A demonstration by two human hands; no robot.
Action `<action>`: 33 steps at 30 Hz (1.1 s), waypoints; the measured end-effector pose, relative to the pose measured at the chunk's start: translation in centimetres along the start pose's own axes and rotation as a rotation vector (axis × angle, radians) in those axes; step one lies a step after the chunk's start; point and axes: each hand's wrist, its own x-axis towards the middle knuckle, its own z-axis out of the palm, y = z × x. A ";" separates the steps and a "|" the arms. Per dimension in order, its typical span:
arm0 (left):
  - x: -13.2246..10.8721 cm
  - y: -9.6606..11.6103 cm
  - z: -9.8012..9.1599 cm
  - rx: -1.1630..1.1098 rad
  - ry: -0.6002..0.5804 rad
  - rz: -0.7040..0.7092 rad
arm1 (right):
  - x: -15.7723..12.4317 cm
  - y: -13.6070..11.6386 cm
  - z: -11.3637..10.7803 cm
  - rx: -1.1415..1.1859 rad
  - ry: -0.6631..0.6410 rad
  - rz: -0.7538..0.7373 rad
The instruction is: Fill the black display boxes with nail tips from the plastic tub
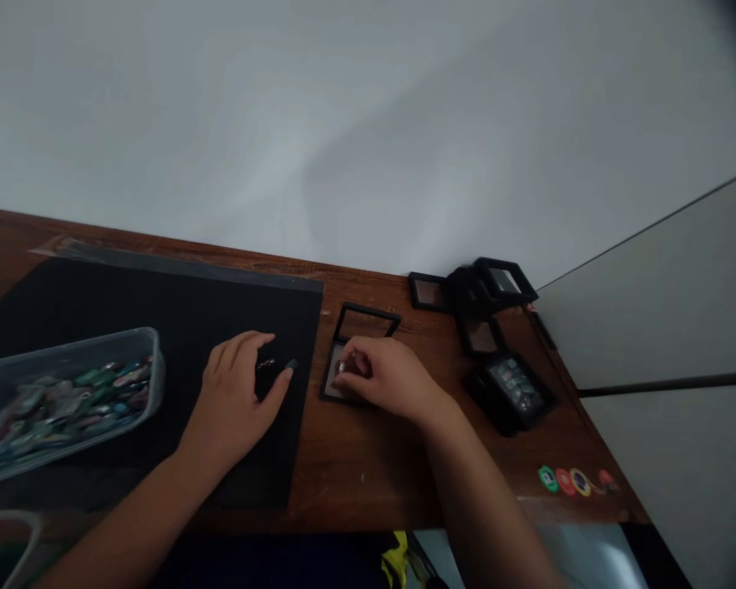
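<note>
My left hand [233, 393] rests low over the black mat [245, 315], thumb and fingers spread. Beside its thumb tip is a small dark stone [292, 363]; another small shiny piece [266, 364] lies between thumb and fingers. My right hand [392, 376] reaches into a small black case [331, 384], whose lid [368, 311] stands raised at the back. Its fingers are pinched around a small glossy stone [342, 367], partly covered by the fingertips. On the left of the mat sits a clear plastic tub [154, 360] filled with polished stones [86, 401] of many colours.
Several black cases [429, 291] lie at the back right against the wall. A stack [515, 388] nearer me has small stones showing through its top. Round coloured tokens [564, 481] line the right front of the wooden table [343, 474]. A cabinet [668, 327] borders the right.
</note>
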 end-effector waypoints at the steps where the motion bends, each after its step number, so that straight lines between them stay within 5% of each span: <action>1: -0.4 -0.3 0.2 0.062 -0.016 0.002 | -0.1 0.0 -0.1 0.026 -0.025 0.018; 6: -1.1 -1.6 0.7 0.187 -0.060 -0.037 | 0.0 0.5 0.4 0.012 -0.058 0.054; 18: 0.1 -2.9 0.8 0.077 -0.013 -0.041 | 0.6 0.7 1.2 -0.094 -0.024 0.117; 33: 0.6 -4.1 1.0 -0.017 0.032 -0.059 | -0.6 -0.4 0.4 0.193 0.244 -0.302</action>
